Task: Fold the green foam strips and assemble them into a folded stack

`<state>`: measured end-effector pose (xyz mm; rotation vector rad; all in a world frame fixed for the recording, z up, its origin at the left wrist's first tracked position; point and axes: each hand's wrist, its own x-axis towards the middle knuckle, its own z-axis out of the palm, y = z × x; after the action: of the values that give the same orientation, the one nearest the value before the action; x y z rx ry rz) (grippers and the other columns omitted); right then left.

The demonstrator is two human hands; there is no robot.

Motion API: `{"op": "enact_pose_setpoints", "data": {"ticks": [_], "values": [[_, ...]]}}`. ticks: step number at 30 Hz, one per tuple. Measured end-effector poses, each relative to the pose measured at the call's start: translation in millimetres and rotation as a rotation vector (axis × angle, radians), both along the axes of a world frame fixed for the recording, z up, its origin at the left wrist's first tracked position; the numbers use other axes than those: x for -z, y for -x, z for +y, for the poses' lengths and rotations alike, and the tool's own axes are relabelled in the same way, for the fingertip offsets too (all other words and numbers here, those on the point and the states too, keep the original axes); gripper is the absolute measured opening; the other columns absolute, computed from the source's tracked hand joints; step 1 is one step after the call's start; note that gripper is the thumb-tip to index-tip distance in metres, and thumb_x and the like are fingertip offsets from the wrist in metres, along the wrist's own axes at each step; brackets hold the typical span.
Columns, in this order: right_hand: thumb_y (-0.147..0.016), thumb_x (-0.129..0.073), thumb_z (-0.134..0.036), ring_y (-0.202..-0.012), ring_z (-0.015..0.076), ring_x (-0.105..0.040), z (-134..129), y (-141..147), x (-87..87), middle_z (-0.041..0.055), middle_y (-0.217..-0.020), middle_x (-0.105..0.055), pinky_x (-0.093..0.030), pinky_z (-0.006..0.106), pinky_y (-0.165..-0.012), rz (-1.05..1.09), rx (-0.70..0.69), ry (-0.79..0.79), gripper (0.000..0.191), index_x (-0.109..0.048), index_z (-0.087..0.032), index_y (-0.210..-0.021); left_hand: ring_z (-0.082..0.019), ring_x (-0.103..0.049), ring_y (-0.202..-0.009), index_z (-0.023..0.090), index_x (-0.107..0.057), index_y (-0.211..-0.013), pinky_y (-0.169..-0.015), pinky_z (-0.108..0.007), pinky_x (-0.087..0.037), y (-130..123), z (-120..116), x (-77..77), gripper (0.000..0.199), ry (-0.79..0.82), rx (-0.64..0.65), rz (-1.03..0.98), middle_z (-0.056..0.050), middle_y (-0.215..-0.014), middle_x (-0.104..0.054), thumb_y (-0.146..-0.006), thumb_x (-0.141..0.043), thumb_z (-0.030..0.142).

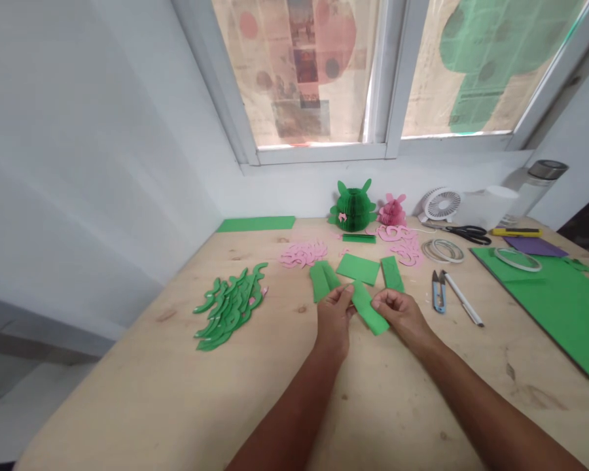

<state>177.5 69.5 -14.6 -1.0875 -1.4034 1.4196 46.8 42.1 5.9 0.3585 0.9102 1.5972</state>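
Note:
Between my two hands is a narrow strip of green paper (370,310), held slanted just above the table. My left hand (334,314) pinches its upper left edge between thumb and fingers. On the opposite long edge, my right hand (400,315) grips it with thumb and curled fingers. Just beyond lie a folded green paper piece (321,278), a green paper rectangle (358,268) and another green strip (392,273). A heap of curved green paper cutouts (233,304) lies to the left, and pink paper cutouts (304,253) are farther back.
Thread snips (438,293) and a white pen (464,299) lie right of my hands. Behind them are tape rolls (446,250) and black scissors (471,233). A green sheet (559,307) covers the right side. Green (354,209) and pink (392,210) honeycomb paper figures stand by the wall.

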Motion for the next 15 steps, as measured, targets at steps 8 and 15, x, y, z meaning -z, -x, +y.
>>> {"op": "enact_pose_setpoints", "data": {"ticks": [8,15], "values": [[-0.063,-0.068,-0.051,-0.047,0.0079,-0.036,-0.4,0.1,1.5,-0.0045,-0.052,-0.045,-0.027,0.022,-0.045,-0.020,-0.004,-0.009,0.037,-0.055,-0.016,-0.064,-0.010,-0.058,-0.058,0.010,-0.064,-0.065,-0.062,-0.024,-0.047,0.1,0.6,0.4,0.024,0.005,-0.004,0.000,-0.003,-0.065,-0.063,-0.054,-0.078,0.027],[-0.063,-0.069,-0.050,-0.047,0.0080,-0.037,-2.6,1.4,-2.7,-0.0043,-0.051,-0.046,-0.028,0.022,-0.045,-0.012,0.005,-0.012,0.035,-0.056,-0.017,-0.065,-0.011,-0.058,-0.059,0.010,-0.064,-0.067,-0.062,-0.024,-0.047,0.8,1.3,0.3,0.026,0.006,-0.006,0.020,-0.004,-0.066,-0.064,-0.053,-0.078,0.028]]}}
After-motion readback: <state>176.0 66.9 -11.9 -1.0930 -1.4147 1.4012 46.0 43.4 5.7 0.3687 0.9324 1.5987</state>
